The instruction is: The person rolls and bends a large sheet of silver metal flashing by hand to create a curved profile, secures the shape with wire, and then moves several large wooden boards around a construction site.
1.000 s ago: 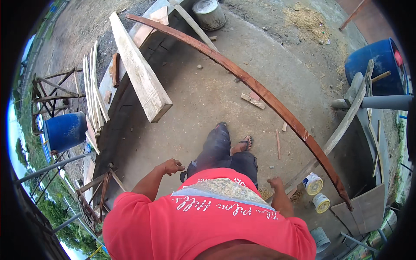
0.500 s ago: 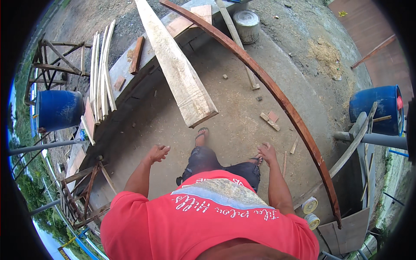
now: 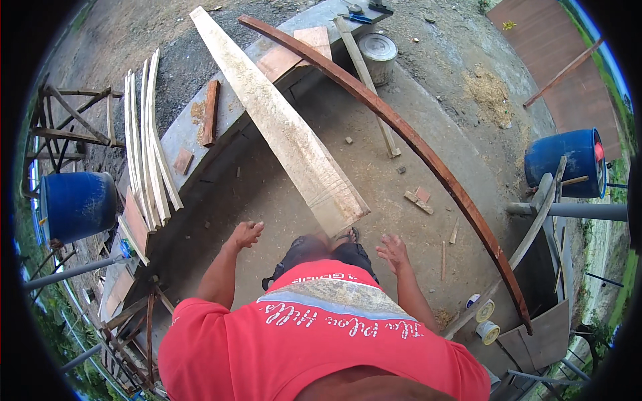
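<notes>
Both my hands hang in the air on either side of my body, holding nothing. My left hand (image 3: 247, 234) has its fingers loosely bent and apart. On the other side, my right hand (image 3: 394, 253) is open with the fingers spread. Between and beyond them lies a long, pale wooden plank (image 3: 287, 134), its near end just in front of my legs and its far end past the concrete ledge (image 3: 231, 110). To the right, a long reddish-brown wooden beam (image 3: 408, 137) stretches from the far ledge down past my right arm; neither hand touches it.
Thin pale strips (image 3: 148, 147) lean at the left near a blue drum (image 3: 77, 206). Another blue drum (image 3: 564, 164) stands right. A short reddish block (image 3: 210, 113) lies on the ledge, pliers (image 3: 360, 19) farther back. A metal can (image 3: 377, 57) and narrow board (image 3: 366, 83) are beyond.
I have moved forward, so the plank's near end is closer to my body. My right hand has come inward with its fingers more spread. Both hands remain without anything in them.
</notes>
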Demonstrator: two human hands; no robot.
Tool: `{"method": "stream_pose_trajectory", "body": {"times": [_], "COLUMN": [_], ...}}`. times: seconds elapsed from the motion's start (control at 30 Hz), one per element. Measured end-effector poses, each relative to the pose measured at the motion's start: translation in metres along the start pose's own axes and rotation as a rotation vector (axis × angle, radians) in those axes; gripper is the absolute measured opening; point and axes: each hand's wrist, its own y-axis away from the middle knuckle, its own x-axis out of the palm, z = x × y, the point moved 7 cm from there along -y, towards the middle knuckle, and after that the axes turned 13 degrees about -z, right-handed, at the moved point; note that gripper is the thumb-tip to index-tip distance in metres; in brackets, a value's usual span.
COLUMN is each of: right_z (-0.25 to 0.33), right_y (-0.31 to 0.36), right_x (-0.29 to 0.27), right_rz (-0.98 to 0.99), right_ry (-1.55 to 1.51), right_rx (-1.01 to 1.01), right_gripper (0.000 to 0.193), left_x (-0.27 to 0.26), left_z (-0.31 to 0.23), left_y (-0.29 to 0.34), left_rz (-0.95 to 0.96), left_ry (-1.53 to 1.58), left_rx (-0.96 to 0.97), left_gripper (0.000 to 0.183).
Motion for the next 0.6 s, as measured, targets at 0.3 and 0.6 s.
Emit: {"method": "stream_pose_trajectory", "body": {"times": [0.3, 0.6], "right_z": [0.02, 0.006], "right_y": [0.008, -0.012], "right_x": [0.126, 0.169], "right_rz": [-0.07, -0.758], "right_ry": [-0.123, -0.181], "right_rx": [-0.208, -0.194], "right_gripper": [0.1, 0.092], "left_x": [-0.081, -0.112], "left_z": [-0.215, -0.413], "left_y": [-0.066, -0.314], "left_rz": [-0.079, -0.012], "left_ry": [-0.408, -0.947], "left_rx": [0.651, 1.412], "left_gripper": [0.068, 0.1]}}
